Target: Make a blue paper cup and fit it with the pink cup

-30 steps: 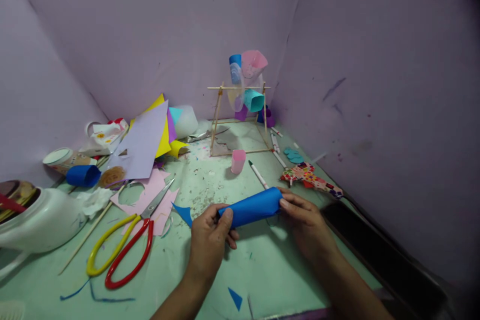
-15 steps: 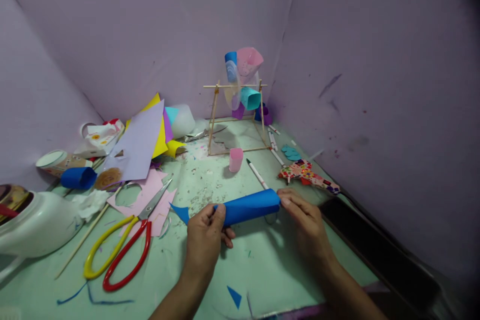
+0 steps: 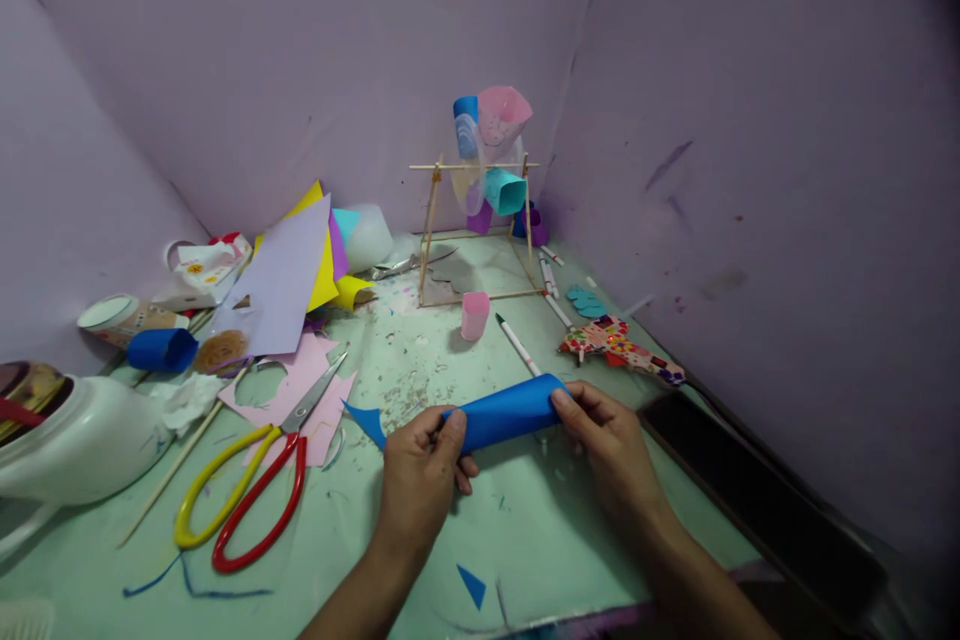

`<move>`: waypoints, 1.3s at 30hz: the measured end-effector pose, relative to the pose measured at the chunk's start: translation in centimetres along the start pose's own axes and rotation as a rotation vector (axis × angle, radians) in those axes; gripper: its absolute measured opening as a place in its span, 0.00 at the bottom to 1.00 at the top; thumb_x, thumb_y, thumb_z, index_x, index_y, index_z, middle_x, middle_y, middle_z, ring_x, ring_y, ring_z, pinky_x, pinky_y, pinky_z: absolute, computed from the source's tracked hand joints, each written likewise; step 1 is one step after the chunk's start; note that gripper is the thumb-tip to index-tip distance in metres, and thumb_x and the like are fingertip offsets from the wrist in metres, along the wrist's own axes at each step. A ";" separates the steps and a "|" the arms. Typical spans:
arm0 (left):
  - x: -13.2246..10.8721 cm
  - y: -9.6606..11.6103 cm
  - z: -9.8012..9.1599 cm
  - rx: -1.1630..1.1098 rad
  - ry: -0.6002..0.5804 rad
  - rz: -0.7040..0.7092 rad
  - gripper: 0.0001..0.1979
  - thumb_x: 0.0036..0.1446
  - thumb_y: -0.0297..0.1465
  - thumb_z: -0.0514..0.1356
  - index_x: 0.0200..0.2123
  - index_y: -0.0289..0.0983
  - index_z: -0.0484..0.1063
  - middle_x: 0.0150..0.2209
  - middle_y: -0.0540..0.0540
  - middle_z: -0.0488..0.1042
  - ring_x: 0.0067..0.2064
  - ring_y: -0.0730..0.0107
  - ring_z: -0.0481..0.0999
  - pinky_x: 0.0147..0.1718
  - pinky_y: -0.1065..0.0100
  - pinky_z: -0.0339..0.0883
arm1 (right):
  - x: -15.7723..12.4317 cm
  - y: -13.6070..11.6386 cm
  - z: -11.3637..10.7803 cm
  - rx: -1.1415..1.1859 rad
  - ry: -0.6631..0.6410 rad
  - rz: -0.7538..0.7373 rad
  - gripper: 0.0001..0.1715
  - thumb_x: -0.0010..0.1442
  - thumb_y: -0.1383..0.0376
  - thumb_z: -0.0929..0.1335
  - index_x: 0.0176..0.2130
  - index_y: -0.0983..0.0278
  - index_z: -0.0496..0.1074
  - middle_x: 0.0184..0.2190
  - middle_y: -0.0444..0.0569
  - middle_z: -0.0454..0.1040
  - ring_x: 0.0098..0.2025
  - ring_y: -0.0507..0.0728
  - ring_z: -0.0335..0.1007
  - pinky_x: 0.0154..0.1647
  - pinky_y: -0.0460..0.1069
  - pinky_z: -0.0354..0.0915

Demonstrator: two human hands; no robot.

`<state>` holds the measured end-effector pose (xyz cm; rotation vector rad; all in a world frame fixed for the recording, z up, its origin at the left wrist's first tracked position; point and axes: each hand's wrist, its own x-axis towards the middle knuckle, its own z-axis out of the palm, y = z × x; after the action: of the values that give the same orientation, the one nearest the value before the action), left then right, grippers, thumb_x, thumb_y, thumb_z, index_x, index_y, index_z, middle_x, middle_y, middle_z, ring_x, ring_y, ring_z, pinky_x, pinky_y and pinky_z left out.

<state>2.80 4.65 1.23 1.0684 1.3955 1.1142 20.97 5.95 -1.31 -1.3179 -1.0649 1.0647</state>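
Note:
A rolled sheet of blue paper is held level above the table between my two hands. My left hand is closed on its left end, thumb on top. At the right end, my right hand pinches the paper's edge between thumb and fingers. A blue paper scrap lies just left of my left hand, and a blue triangle is on the table below. Scissors with one yellow and one red handle rest to the left. Beyond the roll are a marker and a small pink paper cup.
A stick frame carrying a wheel with coloured paper cups stands at the back. Paper sheets and a white pitcher-like container are on the left. A flower-patterned glue gun and a long black object lie along the right wall.
My right hand has closed its thumb over the roll's right end, where before its fingers only touched the edge. The left hand keeps its grip. The view has shifted slightly.

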 end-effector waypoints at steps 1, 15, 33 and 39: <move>0.0 0.0 0.0 -0.002 0.002 -0.002 0.15 0.50 0.41 0.58 0.26 0.33 0.72 0.12 0.52 0.68 0.13 0.77 0.65 0.12 0.76 0.57 | 0.0 0.0 0.1 0.049 -0.011 0.052 0.19 0.49 0.51 0.71 0.25 0.65 0.69 0.15 0.39 0.61 0.17 0.48 0.55 0.18 0.43 0.52; 0.4 -0.2 0.0 -0.090 0.031 -0.092 0.16 0.48 0.43 0.59 0.28 0.33 0.70 0.13 0.52 0.69 0.13 0.77 0.65 0.13 0.75 0.58 | -0.1 -0.7 0.6 0.372 -0.030 0.214 0.16 0.43 0.57 0.74 0.23 0.69 0.73 0.17 0.45 0.70 0.20 0.52 0.68 0.22 0.44 0.67; 0.8 0.8 -2.4 0.175 0.043 0.139 0.16 0.52 0.43 0.58 0.30 0.35 0.76 0.29 0.46 0.76 0.33 0.62 0.72 0.31 0.66 0.64 | -0.3 -0.1 0.4 0.164 -0.188 0.145 0.20 0.50 0.52 0.71 0.25 0.68 0.74 0.20 0.47 0.73 0.22 0.51 0.68 0.26 0.45 0.65; -1.3 1.5 -2.6 0.498 0.196 0.962 0.08 0.50 0.23 0.59 0.34 0.39 0.72 0.32 0.45 0.76 0.38 0.63 0.75 0.42 0.62 0.67 | -0.7 -0.5 1.2 0.060 -0.443 0.040 0.12 0.40 0.64 0.76 0.28 0.64 0.75 0.27 0.46 0.74 0.29 0.53 0.70 0.31 0.47 0.65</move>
<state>0.39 3.43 3.09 2.1742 1.3516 1.6002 19.66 5.50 -0.86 -1.0818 -1.3214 1.4493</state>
